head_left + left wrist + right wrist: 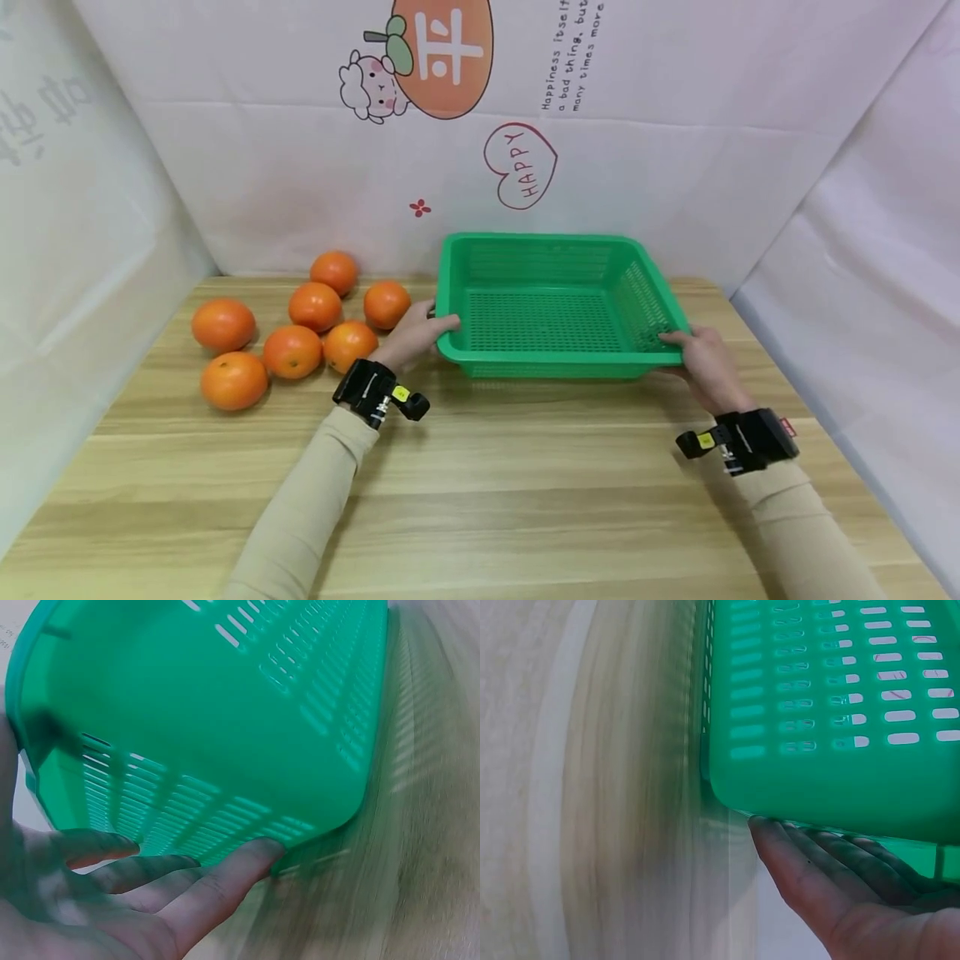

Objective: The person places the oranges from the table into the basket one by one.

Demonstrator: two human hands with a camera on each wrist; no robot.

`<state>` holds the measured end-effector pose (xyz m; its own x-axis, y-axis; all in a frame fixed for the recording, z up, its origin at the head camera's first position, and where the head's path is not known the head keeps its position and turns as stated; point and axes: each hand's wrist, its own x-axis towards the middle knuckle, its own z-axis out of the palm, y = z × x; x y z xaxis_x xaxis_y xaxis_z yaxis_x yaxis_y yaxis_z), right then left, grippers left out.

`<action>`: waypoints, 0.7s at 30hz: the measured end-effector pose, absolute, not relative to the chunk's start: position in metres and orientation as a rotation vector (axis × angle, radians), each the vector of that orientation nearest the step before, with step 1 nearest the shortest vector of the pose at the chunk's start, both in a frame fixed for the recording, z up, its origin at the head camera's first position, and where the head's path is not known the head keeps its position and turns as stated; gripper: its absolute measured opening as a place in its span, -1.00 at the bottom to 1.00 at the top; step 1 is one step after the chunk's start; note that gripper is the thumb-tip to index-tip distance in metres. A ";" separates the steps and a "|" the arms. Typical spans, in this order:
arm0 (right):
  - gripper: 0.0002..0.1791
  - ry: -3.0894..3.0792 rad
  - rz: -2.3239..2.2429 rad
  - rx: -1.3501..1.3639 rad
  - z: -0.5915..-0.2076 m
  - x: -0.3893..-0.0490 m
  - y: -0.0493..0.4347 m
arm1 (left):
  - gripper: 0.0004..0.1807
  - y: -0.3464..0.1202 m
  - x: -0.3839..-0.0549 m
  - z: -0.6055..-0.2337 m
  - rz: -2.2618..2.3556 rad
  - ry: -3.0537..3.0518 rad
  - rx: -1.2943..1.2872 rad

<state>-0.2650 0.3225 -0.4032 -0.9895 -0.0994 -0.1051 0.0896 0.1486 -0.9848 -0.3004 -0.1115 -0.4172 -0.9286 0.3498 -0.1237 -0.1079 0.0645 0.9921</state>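
Note:
A green plastic basket (555, 358) with slotted walls and a mesh floor stands near the back of the table, its inside bare. My left hand (412, 335) grips its left side, the thumb over the rim and the fingers under it. In the left wrist view, the fingers (217, 889) lie along the outer wall. On the opposite side, my right hand (708, 362) holds the rim with its thumb on top. Its fingers (787, 862) touch the outside wall in the right wrist view. Whether the basket's base touches the table I cannot tell.
Several oranges lie in a loose group left of the basket; the closest orange (386, 304) is just beside my left hand. A white printed cloth (300, 183) rises behind the wooden table (525, 483), and white cloth also hangs at both sides.

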 end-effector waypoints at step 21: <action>-0.34 2.355 -1.849 -0.022 -0.403 -0.271 0.299 | -0.32 -0.132 -0.295 -0.412 1.899 2.080 0.175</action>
